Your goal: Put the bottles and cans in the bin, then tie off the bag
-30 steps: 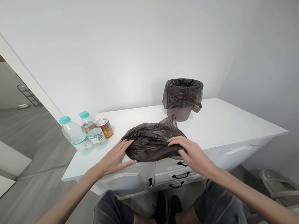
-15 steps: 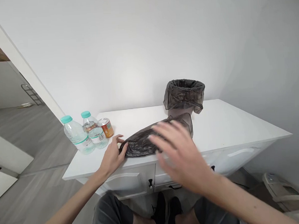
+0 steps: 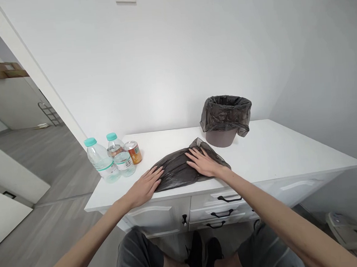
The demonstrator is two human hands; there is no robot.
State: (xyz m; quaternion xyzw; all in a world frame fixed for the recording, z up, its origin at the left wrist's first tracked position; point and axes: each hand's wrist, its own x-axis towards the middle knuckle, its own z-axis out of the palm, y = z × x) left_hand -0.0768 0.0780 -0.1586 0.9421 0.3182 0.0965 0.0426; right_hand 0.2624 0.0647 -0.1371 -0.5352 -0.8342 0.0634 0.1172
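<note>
A thin black plastic trash bag [image 3: 177, 172] lies flattened near the front edge of the white cabinet top. On its left end rests my left hand [image 3: 145, 186], palm down with fingers stretched out. My right hand [image 3: 203, 163] lies flat on the bag's right part, fingers spread. Behind it stands a small brown trash can [image 3: 221, 138], lined with another black bag [image 3: 226, 116] folded over its rim. Neither hand grips anything.
Left of the bag stand two clear plastic bottles [image 3: 103, 162] [image 3: 122, 157] with teal caps and an orange can [image 3: 134, 152]. The white cabinet top [image 3: 282, 151] meets the wall behind. Drawers with black handles [image 3: 229, 199] face my legs. A pale stool [image 3: 348, 232] is at the lower right.
My right hand has come down from above onto the bag. The left hand has gone from pinching the bag's end to lying flat on it. The bag looks flatter and more spread.
</note>
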